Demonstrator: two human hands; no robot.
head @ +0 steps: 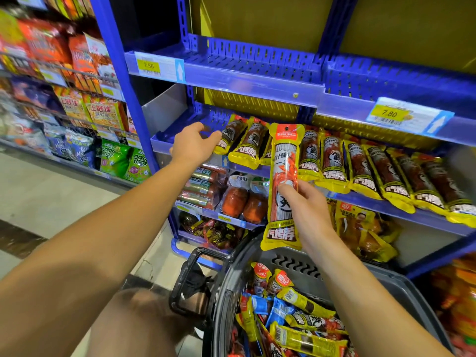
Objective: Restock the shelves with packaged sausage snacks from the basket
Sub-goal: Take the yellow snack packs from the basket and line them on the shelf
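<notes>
right grip (306, 210) held a yellow pack (283, 186) upright above the basket (386, 282); left grip (192, 144) (fingers loosely spread) touched the leftmost pack (230, 136) on the shelf (164, 143).

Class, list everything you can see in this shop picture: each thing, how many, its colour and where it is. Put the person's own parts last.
Held pack: one, yellow and red, upright before the middle shelf.
Shelved packs: about ten, yellow and brown, in a row on the middle shelf.
Basket: one, grey, bottom right, holding mixed yellow, red and blue packs.
Shelf unit: one, blue, centre; top shelf bare.
Price tags: two readable, yellow, on the top shelf edge.
Crisp bags: many, orange and green, far left.
Left hand: touches the leftmost shelved pack.
Right hand: grips the held pack.
</notes>
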